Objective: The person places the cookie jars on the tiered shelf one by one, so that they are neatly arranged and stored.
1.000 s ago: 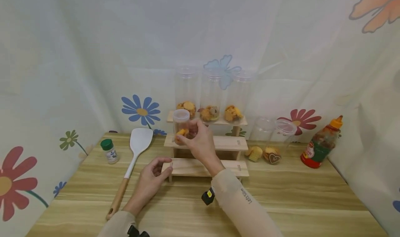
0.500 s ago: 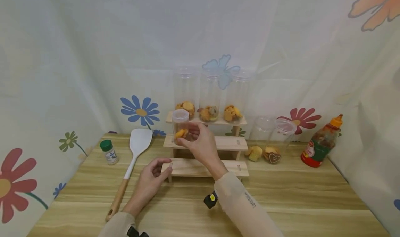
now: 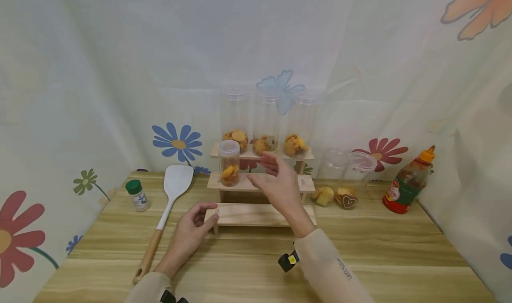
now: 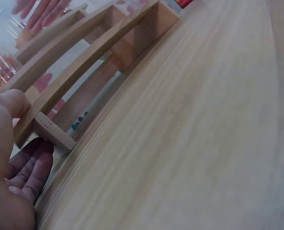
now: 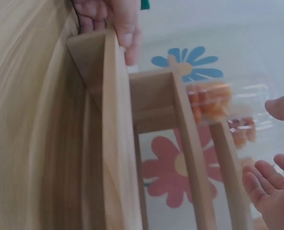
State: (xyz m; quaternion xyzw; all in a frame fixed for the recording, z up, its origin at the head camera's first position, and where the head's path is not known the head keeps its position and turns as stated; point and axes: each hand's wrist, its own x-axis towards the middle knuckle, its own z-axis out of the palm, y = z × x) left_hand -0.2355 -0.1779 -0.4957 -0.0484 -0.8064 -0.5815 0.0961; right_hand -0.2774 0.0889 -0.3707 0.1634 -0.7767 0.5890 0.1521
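A small clear jar (image 3: 229,165) with a pale lid and orange snacks inside stands upright at the left end of the middle step of a three-tier wooden stand (image 3: 256,214). My right hand (image 3: 280,183) is just right of this jar, thumb and fingers spread apart, holding nothing. Its open fingers (image 5: 269,179) also show in the right wrist view, apart from the jar. My left hand (image 3: 192,226) grips the left end of the bottom step. In the left wrist view, its thumb (image 4: 13,100) lies by the board's edge and the other fingers sit beside the leg.
On the top step stand three tall clear jars (image 3: 267,121) with cookies. Two more cookie jars (image 3: 356,183) stand right of the stand, near a red sauce bottle (image 3: 409,181). A white spatula (image 3: 172,201) and a green-capped shaker (image 3: 138,195) lie and stand at left.
My right hand has let go of the small jar and moved right, away from it. The jar now stands on the middle step. My left hand stays on the bottom step.
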